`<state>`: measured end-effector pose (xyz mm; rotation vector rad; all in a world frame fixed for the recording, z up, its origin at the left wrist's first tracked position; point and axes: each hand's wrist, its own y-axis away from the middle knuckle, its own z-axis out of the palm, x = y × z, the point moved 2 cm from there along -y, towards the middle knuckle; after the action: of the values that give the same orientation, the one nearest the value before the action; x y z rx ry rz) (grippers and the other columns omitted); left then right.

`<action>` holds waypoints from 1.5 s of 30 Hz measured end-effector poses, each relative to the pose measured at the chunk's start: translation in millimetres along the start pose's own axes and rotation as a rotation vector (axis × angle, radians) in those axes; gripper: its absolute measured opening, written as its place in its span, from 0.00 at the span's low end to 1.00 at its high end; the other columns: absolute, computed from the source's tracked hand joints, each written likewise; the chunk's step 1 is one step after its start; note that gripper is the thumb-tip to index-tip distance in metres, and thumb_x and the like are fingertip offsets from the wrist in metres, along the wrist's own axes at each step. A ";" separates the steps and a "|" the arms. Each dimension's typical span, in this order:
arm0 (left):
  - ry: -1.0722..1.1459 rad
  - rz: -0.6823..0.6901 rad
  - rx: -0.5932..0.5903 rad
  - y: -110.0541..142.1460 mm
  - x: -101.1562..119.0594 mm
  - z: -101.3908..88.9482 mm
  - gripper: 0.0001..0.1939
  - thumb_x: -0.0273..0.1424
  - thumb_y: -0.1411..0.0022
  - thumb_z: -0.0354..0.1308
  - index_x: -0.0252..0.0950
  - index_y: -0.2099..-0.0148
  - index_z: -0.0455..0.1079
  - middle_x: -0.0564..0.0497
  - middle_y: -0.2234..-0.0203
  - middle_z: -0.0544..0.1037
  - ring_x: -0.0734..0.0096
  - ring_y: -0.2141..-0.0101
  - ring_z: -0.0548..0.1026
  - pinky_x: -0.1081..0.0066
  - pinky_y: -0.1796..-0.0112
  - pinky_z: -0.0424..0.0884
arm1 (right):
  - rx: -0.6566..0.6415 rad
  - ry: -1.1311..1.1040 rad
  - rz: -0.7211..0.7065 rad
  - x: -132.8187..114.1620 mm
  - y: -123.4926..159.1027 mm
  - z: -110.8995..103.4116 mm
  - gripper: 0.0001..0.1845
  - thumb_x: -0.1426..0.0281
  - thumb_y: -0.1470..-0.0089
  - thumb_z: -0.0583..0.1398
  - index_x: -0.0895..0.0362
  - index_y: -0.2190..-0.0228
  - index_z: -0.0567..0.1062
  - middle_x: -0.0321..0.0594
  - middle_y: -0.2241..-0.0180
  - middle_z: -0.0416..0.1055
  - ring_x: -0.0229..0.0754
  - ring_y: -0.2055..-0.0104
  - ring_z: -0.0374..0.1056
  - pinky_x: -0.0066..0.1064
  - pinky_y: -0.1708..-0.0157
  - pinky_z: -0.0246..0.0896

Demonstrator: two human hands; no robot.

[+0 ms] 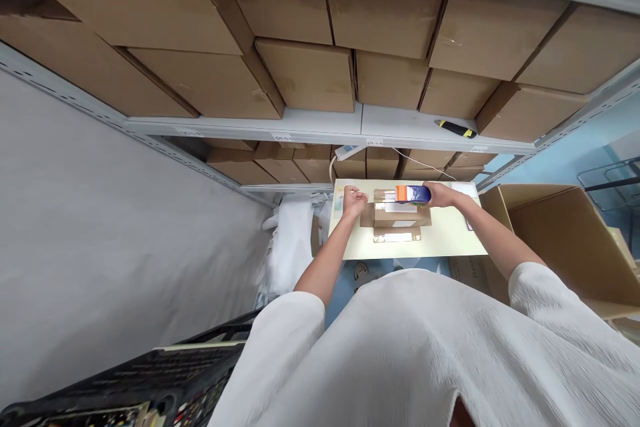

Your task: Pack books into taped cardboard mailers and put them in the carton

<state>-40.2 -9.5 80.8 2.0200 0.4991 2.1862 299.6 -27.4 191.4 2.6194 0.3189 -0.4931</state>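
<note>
A small brown cardboard box (400, 217) lies on the pale tabletop (350, 247), its flaps spread toward and away from me. White labels and shiny tape show on it. My right hand (440, 194) grips a blue and orange tape dispenser (413, 194) over the far part of the box. At the box's far left corner is my left hand (354, 201), its fingers curled closed. Whether anything thin is pinched in those fingers cannot be made out.
Large cartons (305, 77) fill the shelves ahead. A yellow-black utility knife (456, 129) lies on the shelf edge, above a white power strip (349, 151). An open carton (565, 240) stands right, a black crate (200, 360) lower left, and white packing material (293, 233) left.
</note>
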 end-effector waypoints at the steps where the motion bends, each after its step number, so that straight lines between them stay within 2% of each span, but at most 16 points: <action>1: -0.005 -0.001 0.000 -1.1 -2.9 -1.6 0.25 0.19 0.50 0.65 0.45 0.58 0.57 0.63 0.75 0.76 0.71 0.70 0.79 0.69 0.60 0.72 | -0.006 0.017 -0.001 -0.3 -2.2 0.5 0.24 0.66 0.52 0.75 0.52 0.57 0.72 0.43 0.57 0.82 0.48 0.60 0.75 0.31 0.64 0.64; 10: -0.012 -0.063 0.058 -0.7 -31.8 -6.8 0.23 0.20 0.51 0.65 0.44 0.57 0.62 0.62 0.74 0.76 0.72 0.68 0.79 0.70 0.58 0.73 | -0.014 0.145 -0.032 -18.3 -23.6 14.9 0.20 0.63 0.46 0.74 0.52 0.56 0.74 0.44 0.57 0.83 0.49 0.60 0.76 0.32 0.65 0.62; 15: -0.026 -0.079 0.086 -2.5 -49.2 -8.3 0.21 0.23 0.49 0.67 0.44 0.57 0.63 0.60 0.73 0.77 0.69 0.67 0.80 0.68 0.57 0.75 | -0.023 0.195 -0.014 -23.4 -28.6 17.0 0.22 0.61 0.47 0.75 0.52 0.54 0.74 0.44 0.56 0.83 0.49 0.59 0.76 0.31 0.65 0.62; 21: 0.004 -0.116 0.061 -0.7 -71.1 10.1 0.20 0.21 0.47 0.68 0.43 0.56 0.66 0.58 0.72 0.75 0.68 0.64 0.80 0.66 0.53 0.75 | -0.038 0.246 0.013 -29.8 -26.7 16.9 0.21 0.66 0.47 0.73 0.53 0.53 0.74 0.46 0.55 0.82 0.49 0.59 0.75 0.32 0.65 0.60; 25: -0.026 -0.120 0.018 3.3 -77.3 23.2 0.21 0.21 0.45 0.69 0.43 0.53 0.67 0.56 0.70 0.76 0.65 0.62 0.80 0.63 0.49 0.75 | -0.031 0.256 0.022 -31.4 -24.9 17.3 0.22 0.68 0.48 0.73 0.53 0.54 0.74 0.46 0.55 0.82 0.51 0.58 0.76 0.33 0.64 0.61; 30: -0.075 -0.098 0.119 9.6 -75.1 16.9 0.21 0.21 0.46 0.70 0.41 0.54 0.68 0.50 0.62 0.77 0.60 0.57 0.81 0.60 0.49 0.76 | -0.023 0.220 0.020 -31.7 -21.8 18.3 0.20 0.70 0.48 0.72 0.53 0.55 0.74 0.46 0.55 0.82 0.51 0.57 0.76 0.34 0.62 0.63; 32: -0.043 -0.059 0.060 13.0 -72.4 13.8 0.19 0.20 0.46 0.68 0.41 0.54 0.69 0.50 0.61 0.79 0.63 0.58 0.81 0.62 0.48 0.76 | -0.016 0.206 0.017 -31.5 -20.7 19.0 0.20 0.69 0.48 0.72 0.53 0.55 0.73 0.46 0.55 0.81 0.52 0.57 0.76 0.34 0.61 0.63; 34: -0.009 -0.021 -0.053 17.4 -68.3 12.4 0.19 0.19 0.45 0.65 0.42 0.53 0.72 0.50 0.61 0.81 0.64 0.56 0.82 0.62 0.46 0.76 | -0.004 0.194 0.007 -30.7 -20.1 19.8 0.19 0.69 0.47 0.72 0.53 0.55 0.73 0.46 0.55 0.81 0.52 0.57 0.76 0.34 0.61 0.64; 37: -0.072 0.037 -0.144 24.4 -56.8 12.0 0.22 0.19 0.43 0.63 0.43 0.48 0.74 0.46 0.54 0.83 0.58 0.49 0.82 0.54 0.38 0.73 | -0.006 0.178 -0.017 -28.5 -19.9 21.3 0.19 0.69 0.46 0.71 0.52 0.55 0.73 0.45 0.54 0.80 0.51 0.57 0.75 0.34 0.60 0.64; 39: -0.145 0.153 -0.171 28.1 -43.9 14.4 0.25 0.18 0.42 0.62 0.44 0.44 0.75 0.43 0.46 0.83 0.52 0.40 0.79 0.50 0.33 0.68 | -0.014 0.176 -0.031 -27.1 -20.1 22.1 0.20 0.69 0.46 0.71 0.52 0.54 0.72 0.45 0.53 0.80 0.50 0.56 0.75 0.34 0.60 0.64; 42: -0.199 0.311 -0.292 30.9 -24.6 24.0 0.33 0.18 0.45 0.66 0.45 0.38 0.75 0.42 0.39 0.81 0.48 0.33 0.74 0.49 0.29 0.62 | -0.012 0.188 -0.044 -26.2 -19.8 22.1 0.21 0.69 0.46 0.71 0.52 0.52 0.72 0.45 0.52 0.79 0.51 0.54 0.75 0.33 0.59 0.64; 45: -0.273 0.328 -0.404 28.7 -16.7 31.9 0.41 0.20 0.51 0.72 0.44 0.34 0.73 0.40 0.38 0.81 0.43 0.32 0.73 0.47 0.27 0.58 | -0.018 0.211 -0.036 -26.5 -18.8 20.8 0.21 0.70 0.47 0.72 0.52 0.53 0.73 0.46 0.53 0.80 0.51 0.54 0.75 0.33 0.60 0.63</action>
<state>-3.3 -36.6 75.9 2.2235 -0.3029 1.9086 263.9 -24.5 177.1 2.6565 0.4363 -0.2243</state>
